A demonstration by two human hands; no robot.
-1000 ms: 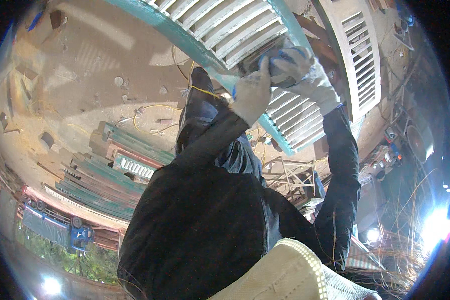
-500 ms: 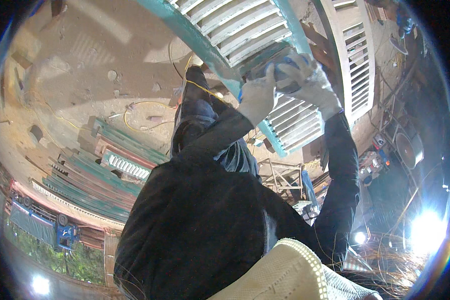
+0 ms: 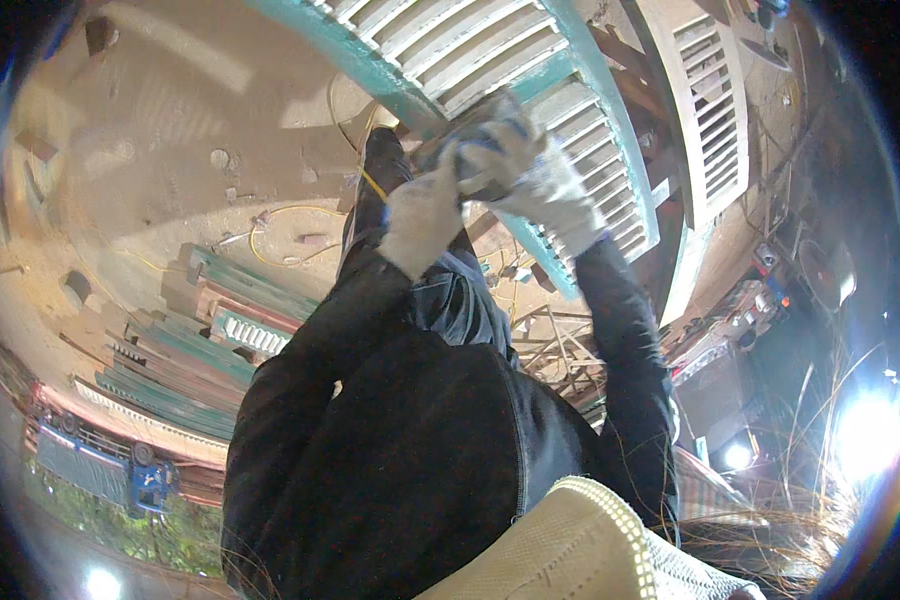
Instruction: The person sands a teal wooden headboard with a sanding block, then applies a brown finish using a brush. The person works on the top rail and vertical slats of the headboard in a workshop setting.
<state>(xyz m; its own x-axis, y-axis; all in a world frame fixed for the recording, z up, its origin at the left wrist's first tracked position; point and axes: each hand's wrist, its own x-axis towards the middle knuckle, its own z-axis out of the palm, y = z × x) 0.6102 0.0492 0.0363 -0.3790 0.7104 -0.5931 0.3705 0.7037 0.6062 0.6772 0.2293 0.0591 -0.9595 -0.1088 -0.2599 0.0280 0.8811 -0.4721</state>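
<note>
My left hand [image 3: 422, 212], in a pale glove with blue on the fingers, is closed against the near left side of a dark, blocky hand tool [image 3: 478, 180]. The gloved right hand [image 3: 530, 172] wraps over the top of the same tool from the right. The fingers cover much of it, and its exact kind is hidden. Beneath it lies a louvred shutter [image 3: 448, 40] with a green frame and worn white slats. The tool is over the green frame's left edge, by the rail between the two slat panels.
A pale louvred shutter [image 3: 715, 110] stands to the right of the green one. A yellow cord [image 3: 300, 208] loops over the dirt floor at left. Stacked green and reddish boards [image 3: 185, 360] lie lower left. A wooden frame [image 3: 560, 335] and a bright lamp [image 3: 867, 432] are at right.
Both hands have moved left with the dark tool, from the shutter's right side across its middle rail to the left edge. The view has shifted slightly.
</note>
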